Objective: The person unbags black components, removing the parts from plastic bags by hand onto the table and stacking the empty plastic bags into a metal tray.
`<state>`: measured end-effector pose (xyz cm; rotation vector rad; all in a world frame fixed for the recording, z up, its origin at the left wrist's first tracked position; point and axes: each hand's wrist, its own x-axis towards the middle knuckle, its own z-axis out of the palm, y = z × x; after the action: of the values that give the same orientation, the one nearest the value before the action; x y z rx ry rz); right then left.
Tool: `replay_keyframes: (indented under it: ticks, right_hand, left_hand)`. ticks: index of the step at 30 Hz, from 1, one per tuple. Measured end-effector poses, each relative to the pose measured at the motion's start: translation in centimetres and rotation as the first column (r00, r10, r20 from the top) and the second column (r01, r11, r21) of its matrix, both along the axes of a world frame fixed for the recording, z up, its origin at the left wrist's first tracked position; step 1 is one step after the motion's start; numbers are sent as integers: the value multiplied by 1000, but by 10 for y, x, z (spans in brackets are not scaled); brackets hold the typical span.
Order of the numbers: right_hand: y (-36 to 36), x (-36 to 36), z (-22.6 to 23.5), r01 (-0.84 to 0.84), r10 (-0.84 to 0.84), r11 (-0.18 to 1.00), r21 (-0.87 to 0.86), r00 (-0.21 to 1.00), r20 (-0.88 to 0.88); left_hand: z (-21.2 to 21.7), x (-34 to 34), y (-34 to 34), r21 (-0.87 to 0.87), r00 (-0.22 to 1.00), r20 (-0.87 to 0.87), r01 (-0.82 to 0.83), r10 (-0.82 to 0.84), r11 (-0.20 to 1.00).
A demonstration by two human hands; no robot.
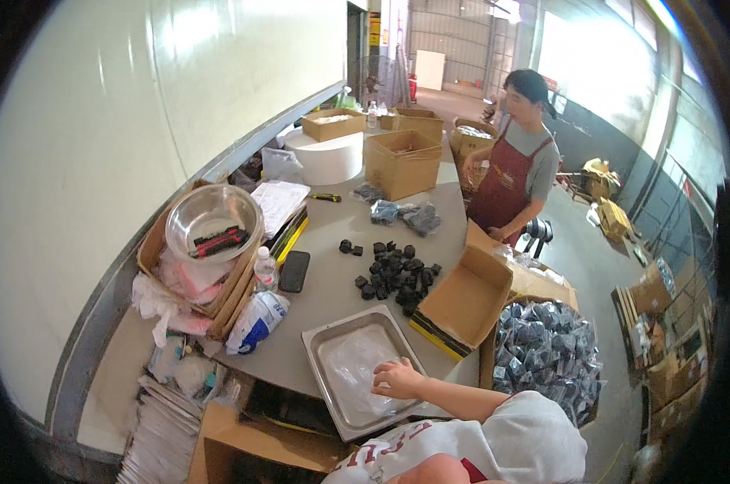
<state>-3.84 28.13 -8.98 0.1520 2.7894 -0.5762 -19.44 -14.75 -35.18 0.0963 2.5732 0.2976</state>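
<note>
My right hand (397, 380) reaches in from the right over a shallow metal tray (311, 348) at the table's near edge. Its fingers are bent and a little apart, just over or touching the clear plastic bags (353, 375) lying flat in the tray; I see nothing lifted in them. My left hand does not show. Past the tray, a loose pile of small black plastic parts (397, 274) rests on the grey table (332, 234). An open, shallow cardboard box (466, 294) tilts beside the pile on the right.
To the right, a carton holds many bagged black parts (546, 351). A phone (294, 272), water bottle (265, 269) and clear bowl (213, 222) stand left. Farther back are bagged parts (417, 218), a utility knife (326, 198) and cartons (401, 165). A co-worker in a red apron (506, 177) stands at the far right.
</note>
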Motion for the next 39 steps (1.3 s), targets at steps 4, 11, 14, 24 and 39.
replay_keyframes:
  ticks: [4, 11, 14, 24, 39]
  right_hand:
    - [-1, 6, 0, 24, -34, 998, -60, 984, -174]
    - [2, 20, -6, -21, -25, 993, -115, 922, -385]
    - [9, 25, -7, -46, -34, 984, -175, 901, -433]
    - [28, 39, 7, -56, -19, 989, -139, 875, -483]
    - [151, 98, 19, 433, -769, 620, -654, 498, -400]
  left_hand:
    - [32, -20, 32, 139, 996, -92, -8, 21, 990]
    - [104, -53, 103, 443, 965, -254, 51, 70, 895]
    - [138, -56, 142, 566, 953, -295, 113, 73, 817]
    - [211, -39, 240, 777, 958, -285, 206, 41, 595]
    - [268, -10, 142, 929, 702, -54, -226, 710, 294]
